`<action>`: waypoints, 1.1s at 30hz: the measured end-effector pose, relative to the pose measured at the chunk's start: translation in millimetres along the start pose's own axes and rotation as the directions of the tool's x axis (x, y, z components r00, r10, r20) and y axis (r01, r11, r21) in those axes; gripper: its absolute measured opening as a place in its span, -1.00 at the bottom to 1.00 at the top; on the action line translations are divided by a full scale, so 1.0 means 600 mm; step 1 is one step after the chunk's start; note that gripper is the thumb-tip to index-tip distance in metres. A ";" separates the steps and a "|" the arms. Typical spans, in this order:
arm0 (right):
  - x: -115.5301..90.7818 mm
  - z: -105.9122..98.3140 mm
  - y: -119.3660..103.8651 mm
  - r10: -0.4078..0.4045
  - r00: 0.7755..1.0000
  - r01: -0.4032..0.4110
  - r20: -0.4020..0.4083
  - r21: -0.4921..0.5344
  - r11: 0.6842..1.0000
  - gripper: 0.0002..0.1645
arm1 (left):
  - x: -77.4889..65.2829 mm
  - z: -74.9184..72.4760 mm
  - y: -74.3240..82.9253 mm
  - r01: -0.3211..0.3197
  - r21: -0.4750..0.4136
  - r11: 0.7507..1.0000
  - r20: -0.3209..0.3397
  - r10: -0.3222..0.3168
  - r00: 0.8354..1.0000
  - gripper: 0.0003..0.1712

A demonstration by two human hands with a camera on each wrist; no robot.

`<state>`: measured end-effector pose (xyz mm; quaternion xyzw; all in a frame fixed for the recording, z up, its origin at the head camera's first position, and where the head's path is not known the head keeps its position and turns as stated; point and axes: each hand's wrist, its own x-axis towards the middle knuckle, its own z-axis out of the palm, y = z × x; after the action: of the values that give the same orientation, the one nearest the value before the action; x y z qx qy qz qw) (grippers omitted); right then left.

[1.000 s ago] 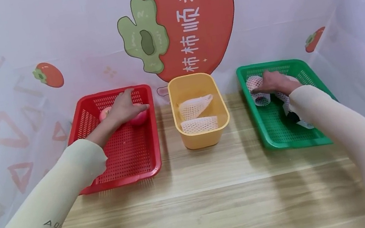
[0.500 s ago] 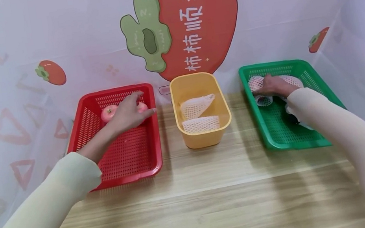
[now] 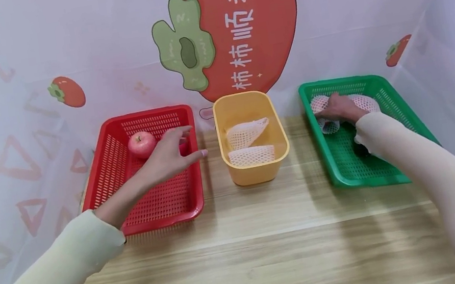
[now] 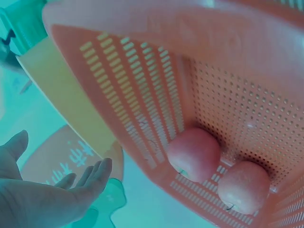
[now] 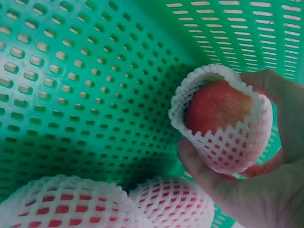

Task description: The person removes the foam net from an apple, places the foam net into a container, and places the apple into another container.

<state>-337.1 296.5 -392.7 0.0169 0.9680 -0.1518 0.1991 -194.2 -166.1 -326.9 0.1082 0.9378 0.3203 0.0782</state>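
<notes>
My left hand (image 3: 167, 159) hovers over the right side of the red basket (image 3: 177, 218), fingers and thumb spread with nothing between them. Two red apples lie inside: one apple (image 3: 141, 144) is in plain sight, the other is partly behind the hand. Both apples (image 4: 194, 154) show in the left wrist view. Inside the green basket (image 3: 347, 181), my right hand (image 5: 256, 190) grips an apple (image 5: 221, 107) sleeved in a white foam net (image 5: 232, 147), between thumb and fingers. Its top is bare at the net's mouth. More netted apples (image 5: 71, 209) lie beside it.
Between the baskets stands a yellow bin (image 3: 259, 175) with white foam nets (image 3: 252, 155) inside. The wooden table (image 3: 246, 258) stretches in front. A printed white cloth (image 3: 113, 41) hangs behind the containers.
My left hand has drawn back and to the right from over the apples, uncovering the left one. My right hand stays nearly where it was in the green basket.
</notes>
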 end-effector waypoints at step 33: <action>-0.146 -0.070 -0.038 -0.154 0.968 0.161 -0.198 0.017 0.987 0.25 | -0.084 0.089 0.089 -0.176 -0.291 0.941 0.105 0.214 0.971 -0.12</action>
<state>-274.4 290.0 -315.3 -0.0420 0.9785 -0.1806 0.0900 -126.1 -106.6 -331.9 0.2099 0.8604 0.4476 0.1237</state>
